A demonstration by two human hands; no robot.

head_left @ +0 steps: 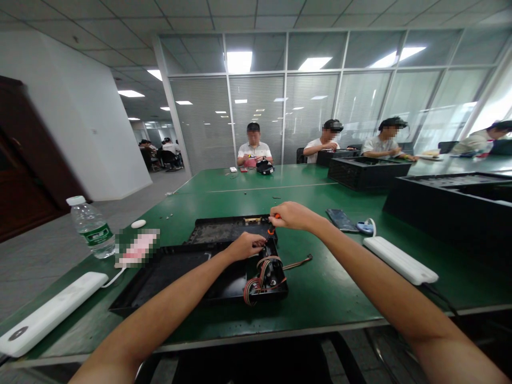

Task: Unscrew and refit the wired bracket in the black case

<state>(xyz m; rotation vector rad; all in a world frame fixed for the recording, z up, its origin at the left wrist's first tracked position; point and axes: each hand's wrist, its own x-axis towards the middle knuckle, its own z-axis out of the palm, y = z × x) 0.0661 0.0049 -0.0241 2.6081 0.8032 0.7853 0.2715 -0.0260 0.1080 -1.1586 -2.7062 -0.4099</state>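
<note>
An orange-and-black screwdriver point(271, 230) is gripped by its handle in my right hand point(294, 215), pointing down at the back right corner of a black open case point(168, 272). My left hand point(247, 246) reaches over that case with its fingers pinched close to the screwdriver's lower end; what they hold, if anything, is hidden. A bundle of striped ribbon wires point(262, 277) lies in the case's right end, and one strand runs out onto the table. Behind it lies another black panel or tray point(224, 230), with a brass-coloured strip at its far edge.
On the left of the green table point(320, 314) are a water bottle point(94, 229) and a white power strip point(52, 314). To the right lie another white strip point(400, 258), a phone point(341, 220) and large black cases point(452, 213). Several people sit across the table.
</note>
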